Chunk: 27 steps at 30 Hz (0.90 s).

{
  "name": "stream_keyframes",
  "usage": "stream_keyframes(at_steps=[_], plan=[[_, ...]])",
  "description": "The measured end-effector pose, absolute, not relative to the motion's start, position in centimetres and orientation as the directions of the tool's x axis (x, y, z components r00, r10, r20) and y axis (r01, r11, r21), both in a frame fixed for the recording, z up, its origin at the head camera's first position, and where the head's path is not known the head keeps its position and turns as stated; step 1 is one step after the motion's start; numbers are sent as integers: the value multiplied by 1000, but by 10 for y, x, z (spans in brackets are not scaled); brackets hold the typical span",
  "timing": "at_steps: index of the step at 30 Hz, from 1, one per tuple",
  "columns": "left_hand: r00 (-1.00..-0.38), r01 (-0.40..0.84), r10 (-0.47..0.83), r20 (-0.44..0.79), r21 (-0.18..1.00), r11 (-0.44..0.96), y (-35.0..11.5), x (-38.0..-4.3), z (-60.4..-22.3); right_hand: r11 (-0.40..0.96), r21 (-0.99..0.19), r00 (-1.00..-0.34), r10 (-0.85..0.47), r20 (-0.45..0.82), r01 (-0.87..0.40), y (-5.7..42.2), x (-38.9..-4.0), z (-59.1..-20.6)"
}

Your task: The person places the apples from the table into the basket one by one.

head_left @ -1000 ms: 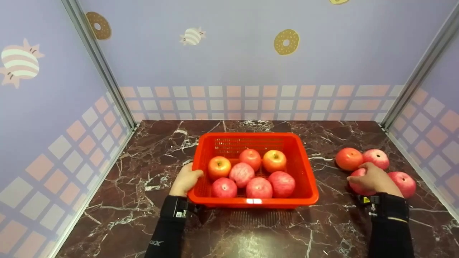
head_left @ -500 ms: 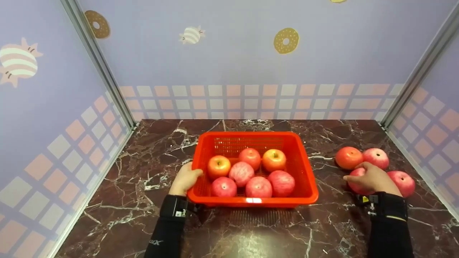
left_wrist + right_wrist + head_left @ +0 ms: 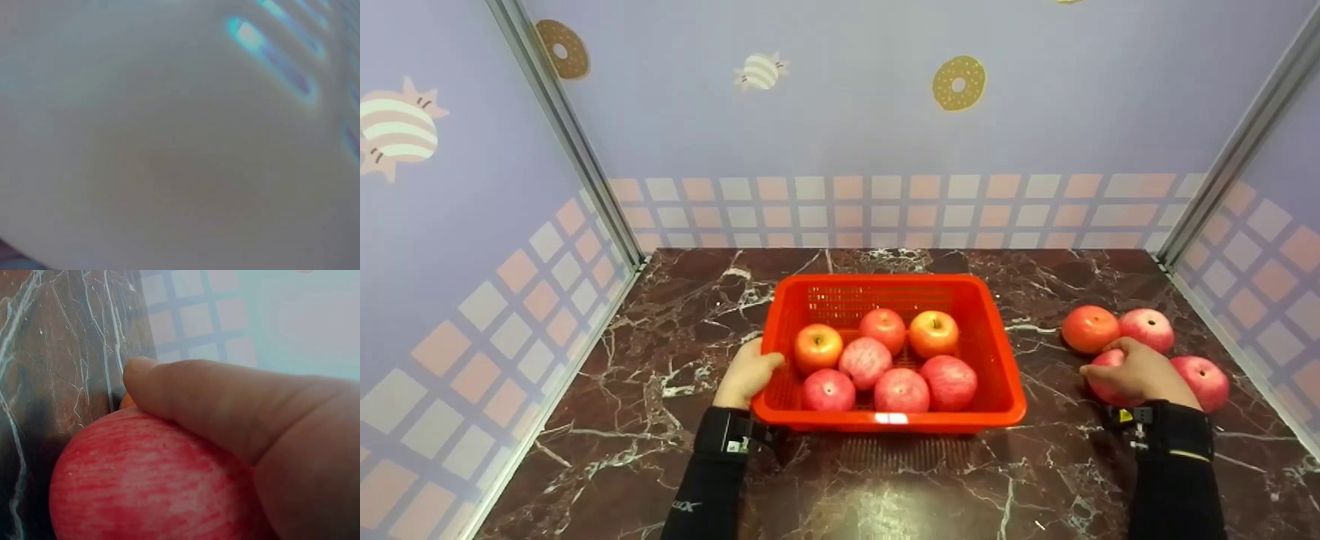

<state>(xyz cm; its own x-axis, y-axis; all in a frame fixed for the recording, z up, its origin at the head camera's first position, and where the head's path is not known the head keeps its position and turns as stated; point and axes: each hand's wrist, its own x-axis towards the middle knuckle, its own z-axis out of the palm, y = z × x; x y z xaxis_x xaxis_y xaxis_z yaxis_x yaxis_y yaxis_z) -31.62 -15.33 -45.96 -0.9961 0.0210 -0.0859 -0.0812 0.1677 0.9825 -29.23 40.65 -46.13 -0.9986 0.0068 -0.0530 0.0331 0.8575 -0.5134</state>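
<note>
In the head view a red plastic basket [image 3: 889,421] stands mid-table with several red and yellow-red apples [image 3: 866,363] inside. My left hand [image 3: 746,375] grips its left rim, thumb over the inner side. The left wrist view is a blurred close-up of the slotted basket wall [image 3: 185,169]. At the right, my right hand [image 3: 1147,375] holds a red apple [image 3: 1104,388] low at the table, partly hidden under the hand. Up close in the right wrist view, a finger [image 3: 197,391] lies across the top of this streaked red apple [image 3: 140,484].
Three more apples lie around the right hand: an orange-red one [image 3: 1090,330], a pinkish one [image 3: 1147,331] and another red one [image 3: 1201,384] beside the wrist. Patterned panels [image 3: 885,135] wall in the dark marbled table [image 3: 675,300] at the back and sides.
My right hand has edged very slightly left with its fingers on the apple. The left hand and the basket stay where they were.
</note>
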Motion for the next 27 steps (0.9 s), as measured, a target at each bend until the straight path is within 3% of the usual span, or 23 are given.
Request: stream_keyframes(at_steps=[13,21,27], plan=[[-996,-89,17,-93,983,160,-154,-317,-460,861,-508,-1000,4,22,-8,395,-294,-450],[-995,-83,38,-90,981,175,-146,-293,-424,853,-521,-999,-5,37,-24,389,-294,-443],[-995,-77,42,-86,981,177,-146,-291,-422,866,-498,-998,-7,66,-39,383,-295,-438]])
